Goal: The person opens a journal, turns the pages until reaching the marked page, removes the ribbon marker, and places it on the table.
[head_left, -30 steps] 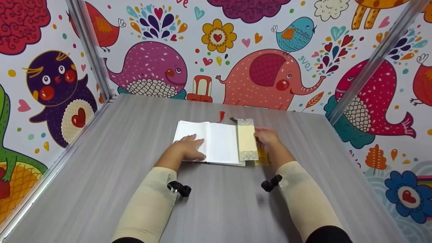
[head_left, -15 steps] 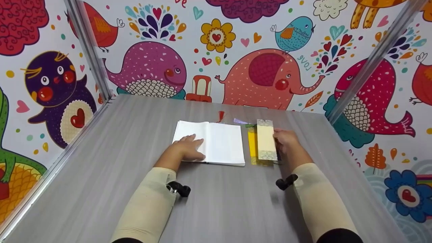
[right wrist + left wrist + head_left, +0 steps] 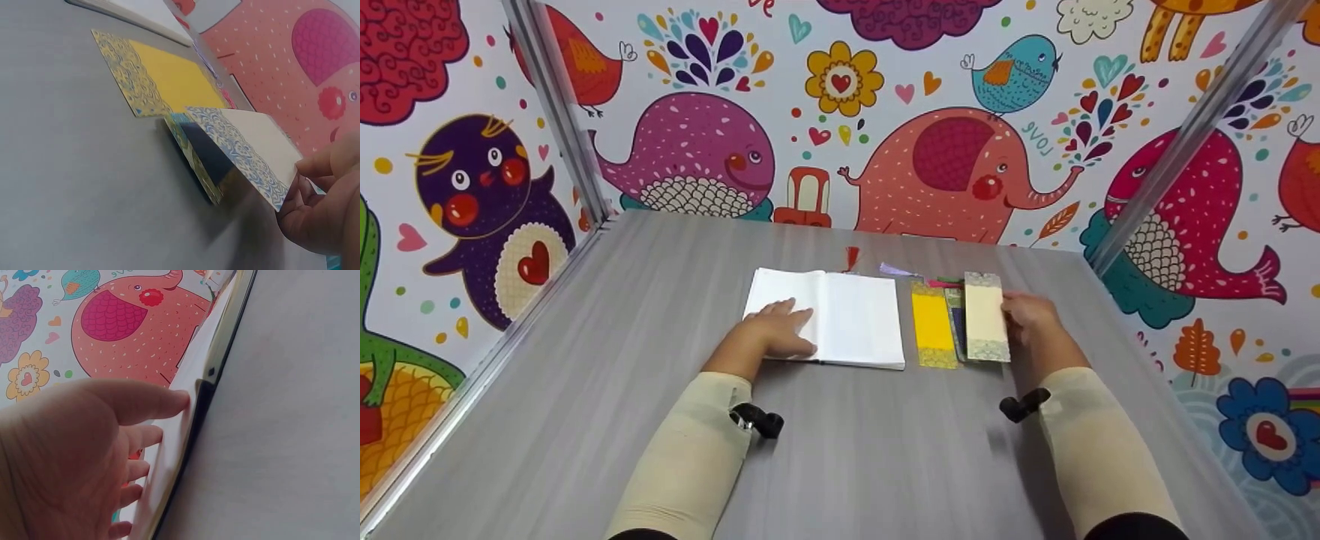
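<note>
An open book with blank-looking white pages lies on the table. My left hand rests on its left page, fingers spread, as the left wrist view also shows. Between thumb and fingers, my right hand pinches the right edge of a cream bookmark with a patterned band at each end. In the right wrist view this bookmark is raised and tilted over a dark bookmark that it partly covers. Beside them a yellow bookmark lies flat, apart from the book.
Behind the book lies a red tassel. A purple tassel and a pink tassel stick out past the bookmarks' far ends. Printed wall panels border the grey table at the back and sides.
My right hand has carried the cream bookmark rightward, away from the book's right edge. The yellow bookmark and part of the dark one have come into sight. My left hand has stayed put.
</note>
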`<action>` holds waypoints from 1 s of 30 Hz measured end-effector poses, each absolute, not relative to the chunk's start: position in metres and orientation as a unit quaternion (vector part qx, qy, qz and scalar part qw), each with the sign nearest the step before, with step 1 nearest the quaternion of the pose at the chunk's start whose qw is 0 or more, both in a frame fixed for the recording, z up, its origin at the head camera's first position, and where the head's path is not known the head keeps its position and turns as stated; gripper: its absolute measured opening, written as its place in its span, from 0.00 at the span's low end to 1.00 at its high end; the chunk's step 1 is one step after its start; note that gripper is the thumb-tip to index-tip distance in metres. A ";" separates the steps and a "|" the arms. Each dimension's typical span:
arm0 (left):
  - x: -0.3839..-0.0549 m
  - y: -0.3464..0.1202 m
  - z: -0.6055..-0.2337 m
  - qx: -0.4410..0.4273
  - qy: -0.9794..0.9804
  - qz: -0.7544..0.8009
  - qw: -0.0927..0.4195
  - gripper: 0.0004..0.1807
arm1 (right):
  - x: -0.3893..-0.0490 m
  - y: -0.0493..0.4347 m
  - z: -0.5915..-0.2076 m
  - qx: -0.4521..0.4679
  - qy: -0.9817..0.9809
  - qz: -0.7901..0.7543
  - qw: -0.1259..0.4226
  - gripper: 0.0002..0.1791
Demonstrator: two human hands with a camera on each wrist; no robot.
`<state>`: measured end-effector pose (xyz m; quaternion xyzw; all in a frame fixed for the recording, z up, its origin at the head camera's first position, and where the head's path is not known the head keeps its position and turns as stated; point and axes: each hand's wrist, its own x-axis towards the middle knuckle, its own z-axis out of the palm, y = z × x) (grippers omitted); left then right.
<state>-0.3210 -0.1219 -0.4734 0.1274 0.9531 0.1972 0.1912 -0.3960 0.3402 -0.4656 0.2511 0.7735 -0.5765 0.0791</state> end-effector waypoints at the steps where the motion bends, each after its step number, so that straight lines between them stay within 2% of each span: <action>1: -0.321 -0.122 -0.474 0.128 0.953 0.197 0.191 0.48 | -0.396 0.343 -0.466 0.255 0.774 -0.574 0.081 0.27; 18: -0.321 -0.121 -0.473 0.130 0.954 0.195 0.185 0.48 | -0.392 0.373 -0.469 0.250 0.828 -0.491 0.103 0.31; 30: -0.321 -0.122 -0.472 0.134 0.954 0.192 0.186 0.48 | -0.389 0.372 -0.473 0.225 0.855 -0.460 0.083 0.29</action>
